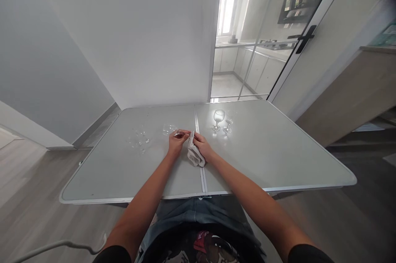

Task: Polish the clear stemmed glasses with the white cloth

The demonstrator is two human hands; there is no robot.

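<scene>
My left hand (pixel 176 143) is closed around a clear glass, apparently a stemmed one, near the middle of the table; its see-through bowl (pixel 169 129) shows faintly beyond the fingers on the left. My right hand (pixel 202 145) grips a light grey cloth (pixel 195 154), pressing it up near the left fingertips. The cloth's loose end hangs down toward the tabletop. Where cloth and glass meet is mostly hidden by my fingers. To the right stand a wine glass (pixel 219 117) and a smaller stemmed glass (pixel 228 126), both upright.
Further clear glassware (pixel 139 140) is on the left of the grey folding table (pixel 266 151), its outlines hard to make out. A metal seam (pixel 202 178) crosses the table's middle. Behind are a white wall (pixel 154 48) and a glass door with a black handle (pixel 305 39).
</scene>
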